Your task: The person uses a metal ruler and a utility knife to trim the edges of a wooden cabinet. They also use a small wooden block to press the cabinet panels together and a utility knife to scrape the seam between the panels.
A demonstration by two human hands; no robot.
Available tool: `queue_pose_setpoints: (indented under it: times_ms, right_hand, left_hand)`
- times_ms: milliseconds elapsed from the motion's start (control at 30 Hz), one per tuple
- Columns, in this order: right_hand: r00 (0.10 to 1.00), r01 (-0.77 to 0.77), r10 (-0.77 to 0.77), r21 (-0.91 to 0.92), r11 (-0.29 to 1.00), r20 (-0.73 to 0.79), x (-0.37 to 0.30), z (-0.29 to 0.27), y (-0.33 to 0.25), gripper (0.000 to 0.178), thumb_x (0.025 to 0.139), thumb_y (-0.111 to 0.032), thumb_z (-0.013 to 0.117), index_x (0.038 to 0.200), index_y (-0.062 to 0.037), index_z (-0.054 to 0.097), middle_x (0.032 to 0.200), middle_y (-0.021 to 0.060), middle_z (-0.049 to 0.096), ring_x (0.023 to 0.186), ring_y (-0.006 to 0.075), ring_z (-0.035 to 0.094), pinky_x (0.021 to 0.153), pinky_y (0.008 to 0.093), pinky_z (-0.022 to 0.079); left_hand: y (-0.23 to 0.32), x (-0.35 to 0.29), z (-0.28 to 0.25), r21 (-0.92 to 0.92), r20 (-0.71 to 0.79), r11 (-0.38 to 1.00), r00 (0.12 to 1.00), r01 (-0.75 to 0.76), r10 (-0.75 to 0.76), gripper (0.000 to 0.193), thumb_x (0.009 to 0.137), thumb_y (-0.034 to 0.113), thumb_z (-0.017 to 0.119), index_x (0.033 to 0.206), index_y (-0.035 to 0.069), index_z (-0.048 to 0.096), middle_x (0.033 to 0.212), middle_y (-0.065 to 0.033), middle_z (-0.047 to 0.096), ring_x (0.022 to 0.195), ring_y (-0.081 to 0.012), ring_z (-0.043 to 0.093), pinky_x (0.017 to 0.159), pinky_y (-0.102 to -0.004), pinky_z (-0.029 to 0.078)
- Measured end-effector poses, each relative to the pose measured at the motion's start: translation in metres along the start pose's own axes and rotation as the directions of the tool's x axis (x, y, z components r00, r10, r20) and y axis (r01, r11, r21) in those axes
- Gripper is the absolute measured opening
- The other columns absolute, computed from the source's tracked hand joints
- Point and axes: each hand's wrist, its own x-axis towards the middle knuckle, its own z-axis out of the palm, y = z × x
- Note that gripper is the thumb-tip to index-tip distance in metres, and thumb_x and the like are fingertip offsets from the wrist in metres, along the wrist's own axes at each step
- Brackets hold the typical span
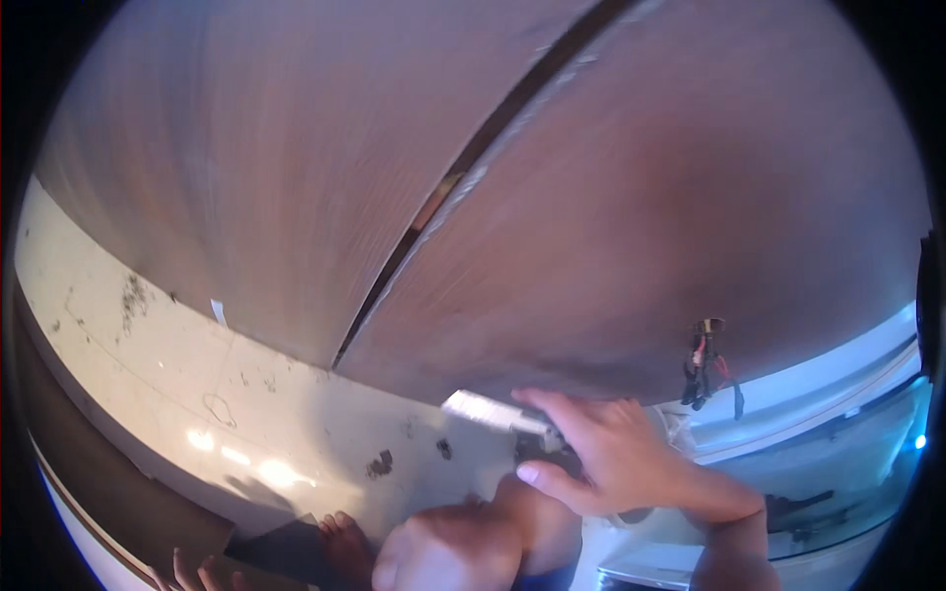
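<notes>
My right hand [626, 458] is closed around the dark handle of a scraper [493, 411], with the thumb below and the index finger stretched along it. The scraper's flat, bright metal blade points left, close to the lower edge of a large reddish-brown panel [591, 246]. I cannot tell whether the blade touches the panel. At the bottom left only the fingers of my left hand [197, 576] show; they are spread and hold nothing visible. A dark slanting gap [424, 217] with a rough whitish edge divides the panel surface.
A bundle of dark and red wires [702, 364] sticks out of the panel on the right. Dark crumbs [379, 463] lie on the pale tiled floor [286, 414]. A glass-topped surface [838, 463] stands at the right. My bent knees [463, 547] and a bare foot [345, 542] are below.
</notes>
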Motion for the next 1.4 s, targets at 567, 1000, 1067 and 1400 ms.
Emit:
queue_pose_setpoints:
  times_ms: [567,1000,1067,1400]
  right_hand:
    - [0.836,0.332,-0.297,-0.007,0.943,-0.461,0.004,0.001,-0.006,0.078,0.090,0.006,0.064,0.162,0.0046,0.033,0.084,0.0113,0.050,0.068,0.0267,0.055,0.064,0.0397,0.051]
    - [0.606,0.489,-0.192,0.171,0.855,-0.772,-0.036,-0.025,-0.022,0.063,0.094,0.000,0.070,0.153,0.0071,0.047,0.130,0.0323,0.065,0.101,0.0409,0.072,0.081,0.0424,0.061]
    - [0.596,0.491,-0.171,0.188,0.851,-0.785,-0.041,-0.025,-0.020,0.069,0.090,0.005,0.069,0.155,0.0068,0.044,0.130,0.0322,0.065,0.101,0.0400,0.073,0.081,0.0397,0.061]
    - [0.462,0.349,-0.172,0.000,0.937,-0.870,-0.074,-0.072,0.000,0.063,0.093,-0.001,0.067,0.153,0.0044,0.049,0.102,0.0181,0.066,0.077,0.0292,0.066,0.068,0.0366,0.055]
  left_hand:
    - [-0.007,-0.010,-0.010,-0.576,-0.221,0.815,0.949,0.060,-0.227,0.048,0.107,0.043,0.054,0.133,0.006,0.069,0.148,-0.0184,0.055,0.133,-0.0360,0.055,0.109,-0.0559,0.049]
    - [0.030,0.113,-0.212,0.170,-0.813,0.438,0.125,-0.883,0.569,0.029,0.086,0.019,0.079,0.107,0.001,0.070,0.125,-0.0192,0.066,0.121,-0.0441,0.063,0.107,-0.0603,0.047]
    - [0.071,0.136,-0.270,0.345,-0.845,0.468,-0.052,-0.814,0.533,0.060,0.089,0.030,0.078,0.138,0.000,0.061,0.148,-0.0229,0.054,0.140,-0.0436,0.050,0.116,-0.0593,0.040]
    - [0.117,0.177,-0.432,0.484,-0.869,0.619,-0.424,-0.619,0.256,0.097,0.097,0.069,0.055,0.166,0.006,0.032,0.172,-0.0188,0.030,0.162,-0.0390,0.018,0.128,-0.0580,0.014]
